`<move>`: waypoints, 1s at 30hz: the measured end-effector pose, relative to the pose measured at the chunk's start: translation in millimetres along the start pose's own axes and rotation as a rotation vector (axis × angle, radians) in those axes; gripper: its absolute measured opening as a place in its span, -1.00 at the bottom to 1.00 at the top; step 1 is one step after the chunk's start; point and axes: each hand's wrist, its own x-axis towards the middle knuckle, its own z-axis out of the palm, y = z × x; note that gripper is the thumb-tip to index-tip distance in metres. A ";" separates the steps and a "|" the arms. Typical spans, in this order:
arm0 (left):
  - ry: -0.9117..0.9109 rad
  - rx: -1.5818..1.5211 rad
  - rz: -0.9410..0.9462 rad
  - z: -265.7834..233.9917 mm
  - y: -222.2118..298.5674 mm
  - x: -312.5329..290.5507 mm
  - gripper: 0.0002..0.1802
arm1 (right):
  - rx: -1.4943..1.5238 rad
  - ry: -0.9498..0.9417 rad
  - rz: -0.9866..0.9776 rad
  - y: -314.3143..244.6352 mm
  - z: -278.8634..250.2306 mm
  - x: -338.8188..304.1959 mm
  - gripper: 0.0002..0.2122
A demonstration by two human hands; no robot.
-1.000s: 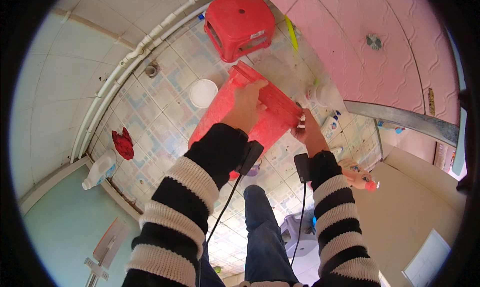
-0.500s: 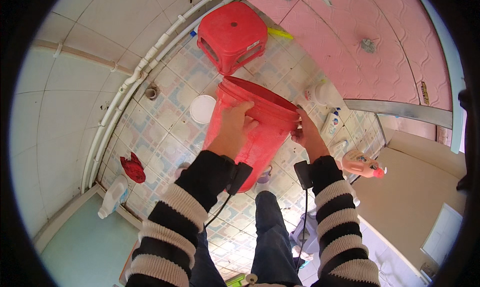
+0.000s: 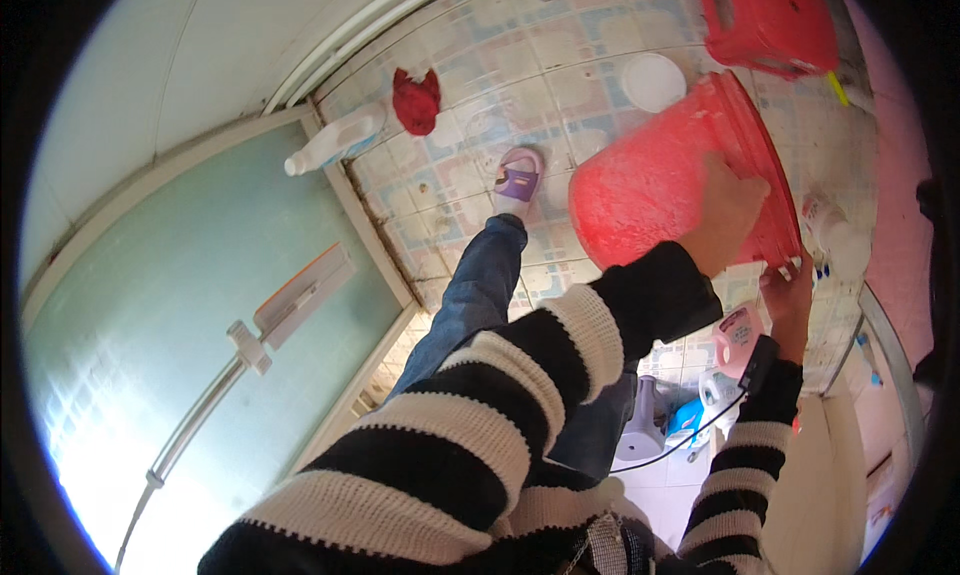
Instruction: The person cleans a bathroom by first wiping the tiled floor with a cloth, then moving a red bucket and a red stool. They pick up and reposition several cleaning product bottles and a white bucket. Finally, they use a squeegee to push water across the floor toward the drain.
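Observation:
A large red bucket (image 3: 640,175) lies tilted over on the right, its rim turned to the right. My left hand (image 3: 728,213) is against the bucket's side near the rim, blurred, with its fingers curled. At the rim's near end, my right hand (image 3: 787,293) grips the edge with bent fingers. The inside of the bucket is hidden from me.
Beyond the bucket are a round white lid (image 3: 654,83) and a red stool (image 3: 770,20). A crumpled red cloth (image 3: 416,103) and white bottle (image 3: 340,140) lie near the frosted glass panel (image 3: 190,275). A pink bottle (image 3: 738,337) stands near my right wrist.
The view has swung left, bringing the glass panel and my slippered foot into sight. The bucket now leans more to the right, and both hands have stayed on it.

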 end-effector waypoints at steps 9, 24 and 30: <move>0.047 -0.008 -0.037 2.3 -6.4 -19.2 -0.46 | -0.003 -0.013 0.075 -2.6 -18.1 7.1 -0.67; -0.064 -0.095 -0.199 -31.3 20.9 -42.2 -0.58 | -0.003 -0.051 0.016 8.2 3.3 -12.0 -0.64; -0.096 -0.100 -0.201 -38.1 18.4 -62.0 -0.61 | 0.063 -0.027 0.004 28.5 -13.3 -27.2 -0.63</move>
